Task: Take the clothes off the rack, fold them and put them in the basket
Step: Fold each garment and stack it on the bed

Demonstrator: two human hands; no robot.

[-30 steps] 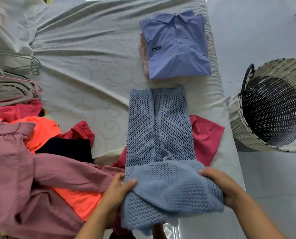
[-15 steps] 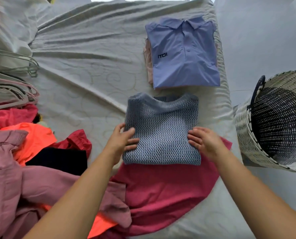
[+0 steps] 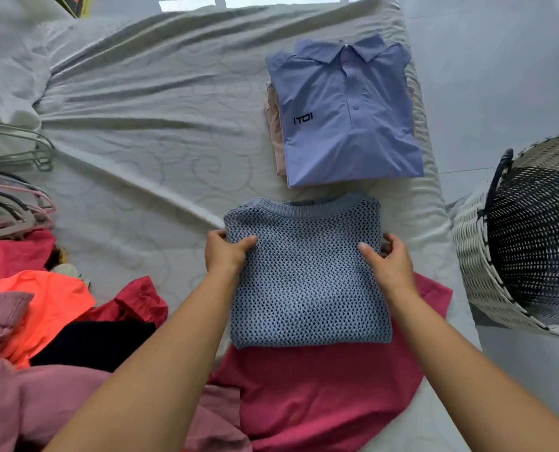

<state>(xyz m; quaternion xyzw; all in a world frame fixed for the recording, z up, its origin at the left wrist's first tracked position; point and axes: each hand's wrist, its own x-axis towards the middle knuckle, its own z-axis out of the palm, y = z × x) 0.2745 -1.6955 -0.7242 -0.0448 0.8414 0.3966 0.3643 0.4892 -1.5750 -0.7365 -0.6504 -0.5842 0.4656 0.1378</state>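
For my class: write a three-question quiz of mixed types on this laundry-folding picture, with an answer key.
1. True or false: the basket already holds folded clothes.
2. What lies directly under the folded knit sweater? A) the red garment B) the polo shirt C) the hangers
3. Fill in: the left hand and right hand grip the sweater at its two ____.

Key: 1. False; what shows of its inside looks empty. 2. A. 3. sides.
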